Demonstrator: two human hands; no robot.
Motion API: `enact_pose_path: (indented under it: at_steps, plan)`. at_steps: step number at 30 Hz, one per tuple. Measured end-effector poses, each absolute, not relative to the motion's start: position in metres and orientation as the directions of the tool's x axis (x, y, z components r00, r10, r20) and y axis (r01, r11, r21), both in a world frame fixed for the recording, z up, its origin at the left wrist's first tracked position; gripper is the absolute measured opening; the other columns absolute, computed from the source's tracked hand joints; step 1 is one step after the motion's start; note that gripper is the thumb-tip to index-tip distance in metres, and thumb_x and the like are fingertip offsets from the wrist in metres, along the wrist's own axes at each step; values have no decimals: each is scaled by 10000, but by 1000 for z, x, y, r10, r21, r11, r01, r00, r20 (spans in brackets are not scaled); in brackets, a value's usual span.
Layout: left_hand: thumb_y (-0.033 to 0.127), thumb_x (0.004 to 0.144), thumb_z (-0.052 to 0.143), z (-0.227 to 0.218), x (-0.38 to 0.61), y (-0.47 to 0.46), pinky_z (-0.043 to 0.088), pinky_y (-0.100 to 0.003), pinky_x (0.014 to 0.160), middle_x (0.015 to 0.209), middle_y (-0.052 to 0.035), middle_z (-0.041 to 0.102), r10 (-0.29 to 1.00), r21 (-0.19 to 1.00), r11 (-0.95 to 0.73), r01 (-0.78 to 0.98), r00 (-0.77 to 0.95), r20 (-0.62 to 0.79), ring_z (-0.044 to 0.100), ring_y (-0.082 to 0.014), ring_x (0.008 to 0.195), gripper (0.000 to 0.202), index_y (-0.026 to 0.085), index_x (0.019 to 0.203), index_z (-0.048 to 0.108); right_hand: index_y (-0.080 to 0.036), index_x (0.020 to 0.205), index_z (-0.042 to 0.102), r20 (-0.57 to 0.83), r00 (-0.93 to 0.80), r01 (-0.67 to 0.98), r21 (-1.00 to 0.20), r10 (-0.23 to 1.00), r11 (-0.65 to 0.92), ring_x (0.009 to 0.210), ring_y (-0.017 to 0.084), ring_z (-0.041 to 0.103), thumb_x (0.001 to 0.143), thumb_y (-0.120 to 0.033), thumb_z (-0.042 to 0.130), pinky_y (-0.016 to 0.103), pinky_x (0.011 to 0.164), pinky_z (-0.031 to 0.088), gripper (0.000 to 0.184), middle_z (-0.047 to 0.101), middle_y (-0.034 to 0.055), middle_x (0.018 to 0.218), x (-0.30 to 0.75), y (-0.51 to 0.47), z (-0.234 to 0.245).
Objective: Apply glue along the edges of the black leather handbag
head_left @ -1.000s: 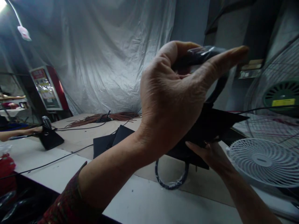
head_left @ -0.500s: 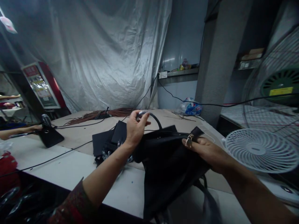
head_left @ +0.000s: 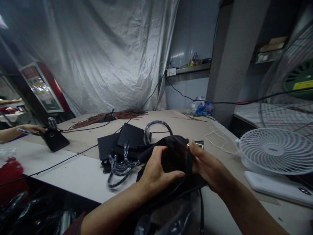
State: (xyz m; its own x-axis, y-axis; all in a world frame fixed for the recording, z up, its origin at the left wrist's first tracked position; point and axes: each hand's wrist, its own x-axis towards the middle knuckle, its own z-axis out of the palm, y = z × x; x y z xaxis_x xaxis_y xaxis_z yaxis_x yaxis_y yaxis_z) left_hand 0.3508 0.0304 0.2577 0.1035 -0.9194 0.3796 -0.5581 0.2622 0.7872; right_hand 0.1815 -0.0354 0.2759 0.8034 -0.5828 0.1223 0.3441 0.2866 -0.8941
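A black handbag is in front of me with its mouth tilted toward me. One handle, wrapped in clear plastic, arches up behind it. My left hand lies at the bag's near opening, fingers curled over the fabric and thumb stretched across the mouth. At the bag's right end, my right hand pinches the edge by a dark strap and a gold-coloured metal buckle. More plastic-wrapped straps hang blurred below the bag. Other black bags with wrapped handles lie to the left.
A white fan stands at the right, near a larger wire-caged fan. Brown cords lie bundled at the back of the table. At far left a co-worker's hand touches a small black bag. A black cable crosses the table.
My left hand has let go of the wrapped handle and come down to the bag's opening. My right hand still holds the buckle end. The bag has turned and its mouth shows more.
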Motion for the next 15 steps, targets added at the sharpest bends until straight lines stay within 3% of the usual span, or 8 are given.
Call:
enact_pose_path:
  at_steps: [2, 4, 9, 12, 15]
  plan:
    - [357, 673, 872, 257, 346, 30, 495, -415, 1009, 1230, -86, 629, -953, 863, 182, -472, 133, 274, 603, -262, 1135, 678, 194, 1231, 524, -212, 1322, 617, 136, 814, 278, -945, -565, 173, 1114, 274, 684, 925, -712, 513, 431, 1002, 568, 646, 736, 92, 1119, 186, -31, 275]
    - [349, 727, 817, 257, 343, 28, 506, -408, 989, 1191, -84, 662, -963, 891, 140, -431, 151, 224, 627, -262, 1103, 575, 189, 1209, 546, -195, 1272, 638, 137, 809, 159, -987, -572, -12, 1112, 282, 672, 913, -755, 486, 458, 1050, 532, 683, 731, 95, 1085, 191, -29, 272]
    - [342, 813, 741, 247, 345, 24, 531, -352, 952, 1115, -61, 728, -968, 937, 241, -254, 6, 251, 666, -244, 1043, 321, 207, 1098, 685, -191, 1171, 644, 216, 782, -60, -908, -585, -416, 1183, 326, 591, 900, -800, 431, 538, 1104, 434, 700, 679, 122, 1181, 200, -22, 266]
    - [418, 749, 806, 231, 353, 28, 549, -329, 846, 927, -31, 739, -982, 974, 184, -135, 27, 189, 667, -245, 945, 247, 234, 897, 736, -187, 1206, 602, 208, 787, -157, -843, -581, -514, 1209, 351, 537, 886, -833, 379, 582, 1106, 388, 755, 628, 152, 1247, 201, -12, 267]
    - [553, 728, 789, 217, 361, 35, 543, -370, 820, 856, -16, 724, -975, 984, 177, -21, 133, 179, 646, -269, 909, 285, 291, 835, 755, -176, 1236, 589, 171, 838, -194, -793, -518, -577, 1218, 361, 504, 907, -803, 365, 595, 1105, 361, 742, 598, 165, 1278, 200, -2, 271]
